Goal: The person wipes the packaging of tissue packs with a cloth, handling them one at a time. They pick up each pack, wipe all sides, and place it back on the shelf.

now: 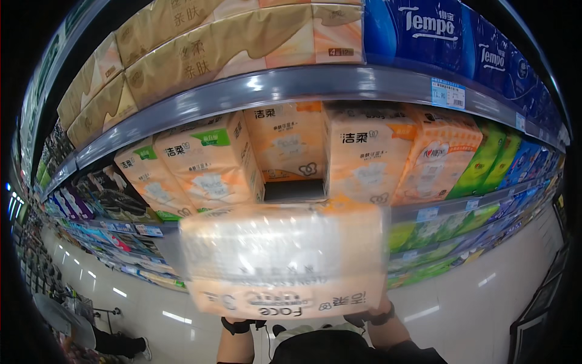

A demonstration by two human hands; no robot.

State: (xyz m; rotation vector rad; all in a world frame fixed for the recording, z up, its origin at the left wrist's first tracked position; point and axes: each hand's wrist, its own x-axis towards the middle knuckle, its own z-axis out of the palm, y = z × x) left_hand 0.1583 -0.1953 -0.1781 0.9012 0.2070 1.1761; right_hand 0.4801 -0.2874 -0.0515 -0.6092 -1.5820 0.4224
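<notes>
A large plastic-wrapped pack of facial tissues [282, 259], peach and white with printing upside down, is held up in front of my body, before the shelf. Both forearms reach up to it from below, with dark bands at the wrists. My right hand [381, 305] is at the pack's lower right corner, mostly hidden behind it. My left hand is hidden behind the pack's lower left part; only the wrist and forearm show. Beyond the pack, the shelf has a gap [295, 190] between peach tissue packs, with another such pack [286, 141] standing at its back.
Peach tissue packs [207, 159] flank the gap. A grey shelf edge [273, 86] with price tags runs above, below gold packs [195, 54] and blue Tempo packs [418, 32]. Lower shelves hold green packs [477, 159]. A person [91, 327] is at the lower left on the tiled floor.
</notes>
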